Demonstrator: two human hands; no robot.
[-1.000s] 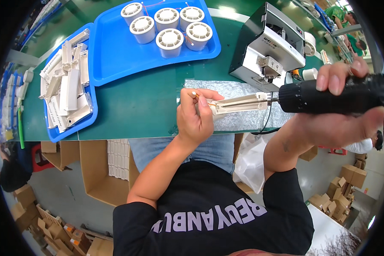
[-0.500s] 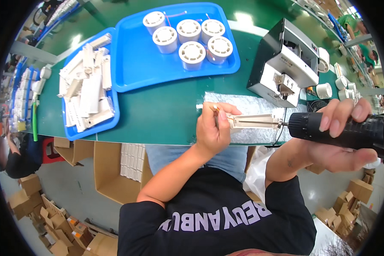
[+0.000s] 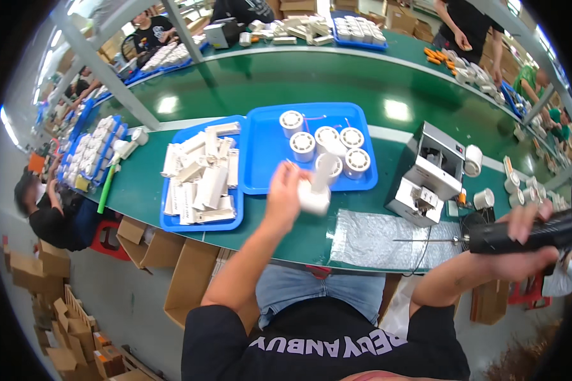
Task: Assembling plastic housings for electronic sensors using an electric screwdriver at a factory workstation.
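Observation:
My left hand, slightly blurred, is closed on a white plastic part with a rounded body and an upright stem. It is over the bench beside the front edge of a blue tray. Several white round slotted units stand in that tray. In my right hand is a black electric screwdriver, held sideways. Its long thin bit points left over a silvery bubble-wrap sheet, touching no part.
A smaller blue tray holds a heap of white strip-like parts. The black and silver machine is at right, with white round parts beyond it. Cardboard boxes stand below the bench edge. Other people work at surrounding benches.
My left hand has moved left and away from the screwdriver with the white part, which has come off the bit. The screwdriver remains in my right hand. The view has tilted up, showing more benches.

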